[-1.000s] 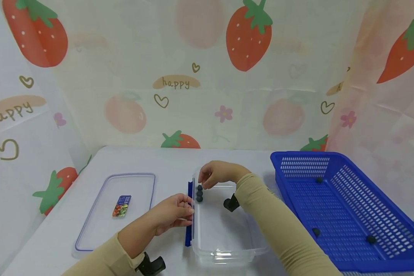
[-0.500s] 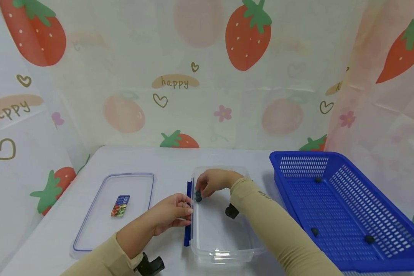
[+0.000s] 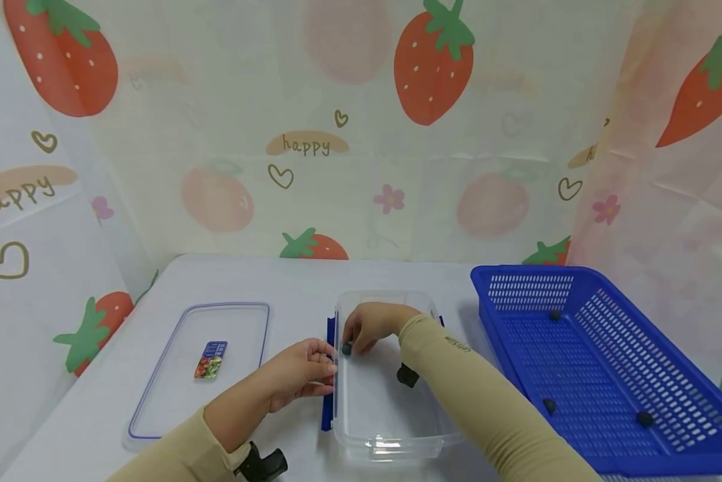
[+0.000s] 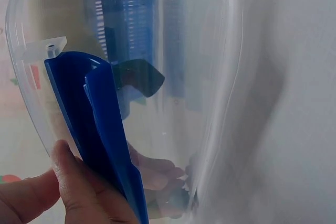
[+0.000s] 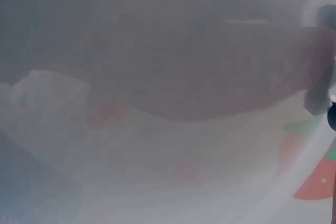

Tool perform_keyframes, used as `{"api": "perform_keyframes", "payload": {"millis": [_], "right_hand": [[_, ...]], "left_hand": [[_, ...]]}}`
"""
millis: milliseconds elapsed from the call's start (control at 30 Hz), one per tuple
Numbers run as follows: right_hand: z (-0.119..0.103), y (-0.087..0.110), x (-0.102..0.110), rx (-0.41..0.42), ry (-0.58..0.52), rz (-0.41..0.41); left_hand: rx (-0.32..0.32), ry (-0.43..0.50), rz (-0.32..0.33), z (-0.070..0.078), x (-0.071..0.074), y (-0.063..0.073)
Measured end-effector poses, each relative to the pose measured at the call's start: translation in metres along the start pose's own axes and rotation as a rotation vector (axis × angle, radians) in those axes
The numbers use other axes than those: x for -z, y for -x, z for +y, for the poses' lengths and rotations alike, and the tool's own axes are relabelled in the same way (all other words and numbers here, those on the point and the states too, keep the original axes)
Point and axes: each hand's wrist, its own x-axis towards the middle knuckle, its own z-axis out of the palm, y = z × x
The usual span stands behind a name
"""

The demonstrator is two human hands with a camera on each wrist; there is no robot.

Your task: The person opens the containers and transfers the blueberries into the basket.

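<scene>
A clear plastic box (image 3: pixel 391 408) with blue side clasps stands without its lid in the middle of the table. My left hand (image 3: pixel 305 375) holds its left side, thumb and fingers around the blue clasp (image 4: pixel 107 119), as the left wrist view shows. Inside, along the left wall, my right hand (image 3: pixel 373 327) reaches down with curled fingers at the small dark balls, which look like blueberries. One dark ball (image 3: pixel 346 349) shows just in front of the fingertips; the fingers hide the others. The right wrist view is mostly blurred by the box's plastic.
A blue perforated basket (image 3: pixel 613 321) at the right contains three scattered dark balls. To the left lies a clear lid with a blue seal (image 3: pixel 174 402), bearing a small printed packet (image 3: pixel 211 359). Strawberry-printed cloth walls (image 3: pixel 391 201) surround the back and sides of the table.
My right hand has come down and nearer along the left wall, over the row of dark balls, so fewer of them show. The left hand stays at the clasp.
</scene>
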Motion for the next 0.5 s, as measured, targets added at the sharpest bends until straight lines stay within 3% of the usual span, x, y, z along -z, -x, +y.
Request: {"api": "perform_keyframes", "payload": {"millis": [500], "right_hand": [[-0.0007, -0.003, -0.0072, -0.051, 0.025, 0.017]], "left_hand": [[-0.004, 0.0, 0.015, -0.0034, -0.0001, -0.0023]]}}
